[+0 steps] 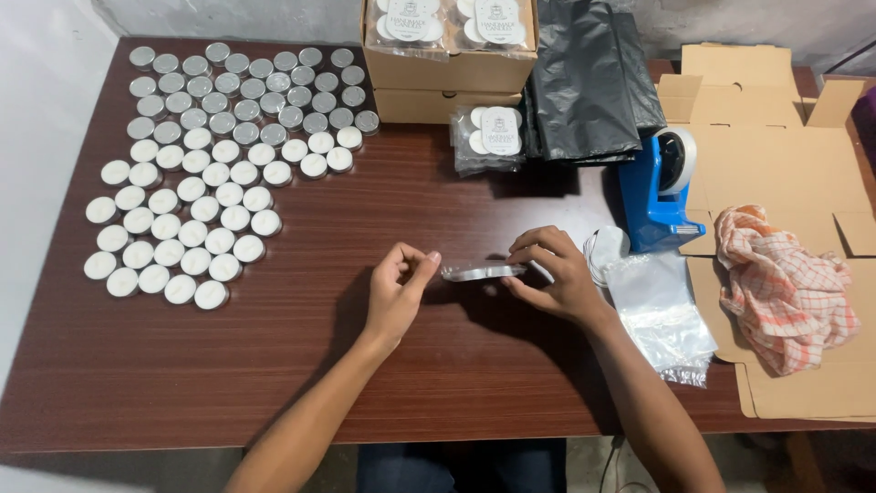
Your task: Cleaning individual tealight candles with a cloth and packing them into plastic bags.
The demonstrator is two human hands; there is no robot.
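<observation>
on the brown table [274, 365], seen from above, a person works with both bare hands near the front edge. the largest thing beside them is the flat cardboard [785, 164] lying unfolded at the right, with a checked cloth [785, 283] crumpled on it. at the back stand two stacked boxes [447, 68], the top one open and showing filled packs, and a folded black bag [589, 78] leans beside them. across the left half lies a big spread of tealights [196, 169], white wax up, many rows of them loose and unpacked. a blue tape dispenser [659, 196] stands just right of the hands, and clear bags [662, 315] lie in a small heap below it. one finished pack [491, 137] rests in front of the boxes.

between the hands sits the thing being handled, a row of tealights in a clear sleeve [482, 271], lying on the table at the middle. the right hand [557, 274] curls its fingers over the sleeve's right end and grips it. the left hand [400, 288] is at the left end, thumb and fingers pinched together just beside the sleeve's tip; whether they hold the plastic cannot be told.

by the look of it, little of the work is done: a few packs sit finished at the back, one is in hand, and most tealights wait loose on the left.
</observation>
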